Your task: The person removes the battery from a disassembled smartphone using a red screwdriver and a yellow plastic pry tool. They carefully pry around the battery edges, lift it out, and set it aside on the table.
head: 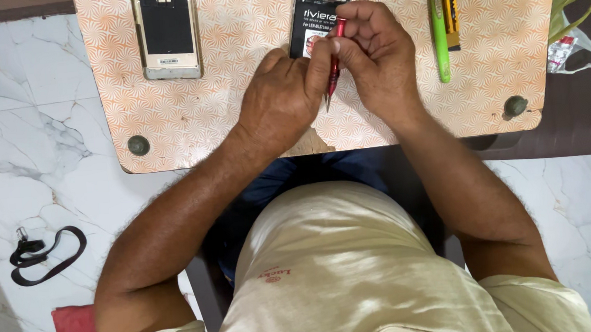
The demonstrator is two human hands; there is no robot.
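- Slim red metal screwdriver (pixel 335 63): pen-shaped, held nearly upright with a slight tilt, dark tip pointing toward the near table edge, upper end over the battery.
- Black rectangular phone battery (pixel 311 26): white lettering, lying flat on the orange-patterned tabletop, right part hidden by fingers.

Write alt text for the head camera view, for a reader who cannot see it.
Seen from above, a seated person's left hand and right hand together grip a red screwdriver over an opened black phone on a small orange-patterned table. Another opened phone lies left, a green pen right.
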